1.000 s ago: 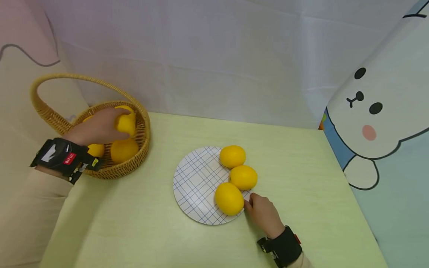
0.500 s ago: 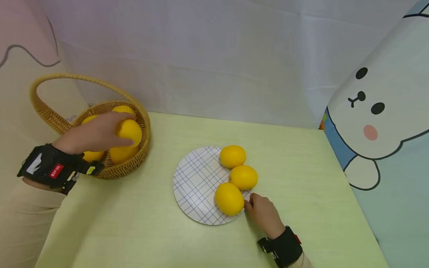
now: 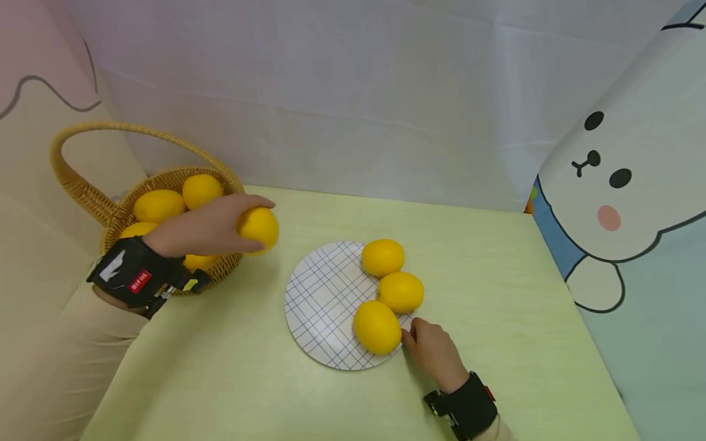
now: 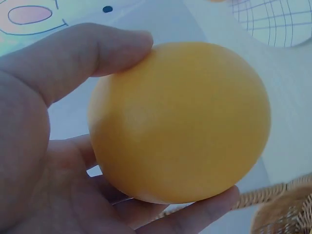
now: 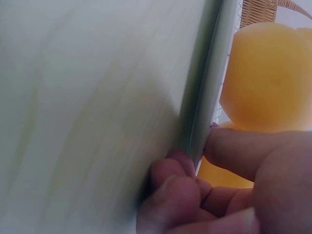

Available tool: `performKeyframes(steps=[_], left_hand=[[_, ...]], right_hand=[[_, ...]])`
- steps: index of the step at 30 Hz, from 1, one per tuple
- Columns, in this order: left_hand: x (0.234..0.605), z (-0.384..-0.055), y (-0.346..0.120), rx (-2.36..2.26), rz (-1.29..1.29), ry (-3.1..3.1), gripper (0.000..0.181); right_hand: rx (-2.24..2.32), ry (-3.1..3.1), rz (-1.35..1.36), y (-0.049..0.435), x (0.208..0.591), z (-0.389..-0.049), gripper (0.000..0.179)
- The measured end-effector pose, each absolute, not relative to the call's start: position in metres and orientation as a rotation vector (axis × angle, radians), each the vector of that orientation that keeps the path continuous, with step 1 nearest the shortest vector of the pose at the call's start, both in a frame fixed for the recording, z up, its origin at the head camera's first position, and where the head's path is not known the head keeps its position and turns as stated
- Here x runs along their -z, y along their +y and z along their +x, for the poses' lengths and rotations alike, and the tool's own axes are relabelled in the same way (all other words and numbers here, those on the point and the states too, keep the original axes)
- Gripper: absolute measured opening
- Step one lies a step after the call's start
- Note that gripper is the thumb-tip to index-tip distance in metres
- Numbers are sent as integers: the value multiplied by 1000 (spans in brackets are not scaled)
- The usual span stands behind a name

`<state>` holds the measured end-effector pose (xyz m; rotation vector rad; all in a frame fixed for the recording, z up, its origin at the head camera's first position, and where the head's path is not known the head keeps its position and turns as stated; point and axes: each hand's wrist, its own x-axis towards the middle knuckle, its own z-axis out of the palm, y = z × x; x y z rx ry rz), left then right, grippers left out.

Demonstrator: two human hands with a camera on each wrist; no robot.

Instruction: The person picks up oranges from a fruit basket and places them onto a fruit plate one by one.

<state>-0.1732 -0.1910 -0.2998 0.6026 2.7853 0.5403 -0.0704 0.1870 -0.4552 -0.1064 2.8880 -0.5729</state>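
My left hand grips a smooth yellow lemon between thumb and fingers, in the air just right of the wicker basket. In the left wrist view the thumb lies on one side of this lemon and the fingers curl under the other. My right hand pinches the near right rim of a white plate with a blue grid. The right wrist view shows the thumb over the rim and curled fingers below it. Three lemons sit on the plate's right side.
Several more lemons lie in the basket, whose tall arched handle rises at the left. The pale green table meets a white cloth backdrop. A cartoon-printed cloth hangs at the right.
My left hand has lifted the lemon out of the basket and carried it right, past the basket's rim. The right hand, the plate and its lemons have stayed put.
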Motion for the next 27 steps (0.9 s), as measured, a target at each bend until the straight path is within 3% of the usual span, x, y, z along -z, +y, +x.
performKeyframes(steps=[27], left_hand=[[357, -209, -98, -925, 761, 2628, 73]], right_hand=[[572, 2886, -89, 189, 455, -69, 27]])
